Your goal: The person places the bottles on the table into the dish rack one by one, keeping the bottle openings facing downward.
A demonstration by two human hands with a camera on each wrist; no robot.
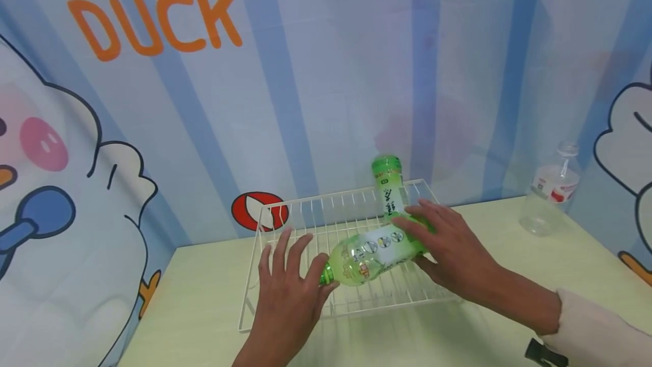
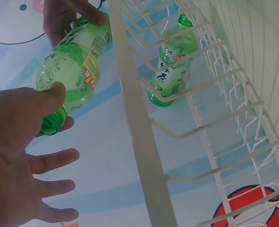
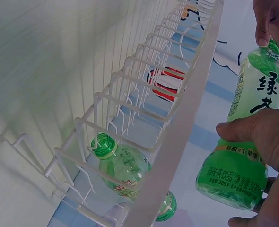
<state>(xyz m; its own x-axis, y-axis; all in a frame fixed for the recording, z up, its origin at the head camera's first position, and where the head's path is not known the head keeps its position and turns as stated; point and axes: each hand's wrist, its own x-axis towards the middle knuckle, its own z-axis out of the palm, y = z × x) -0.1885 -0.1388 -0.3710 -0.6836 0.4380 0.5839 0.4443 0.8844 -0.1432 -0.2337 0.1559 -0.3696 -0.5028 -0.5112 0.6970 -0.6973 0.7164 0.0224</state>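
While the left hand [image 1: 285, 287] is pinching the capped neck with its other fingers spread loose, and the right hand [image 1: 448, 248] is curling round the base, the clear green-tinted plastic tea bottle [image 1: 374, 254] is lying level over the white wire rack [image 1: 254, 299], steadied at both ends. Beyond it, a second green ribbed bottle [image 1: 388, 186] is lying along the rack's far edge; an empty clear bottle [image 1: 552, 191] is standing well right of the rack.

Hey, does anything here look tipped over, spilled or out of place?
Only the green bottle held sideways by both hands above the wire rack; another green bottle stands upright in the rack. No spill shows.
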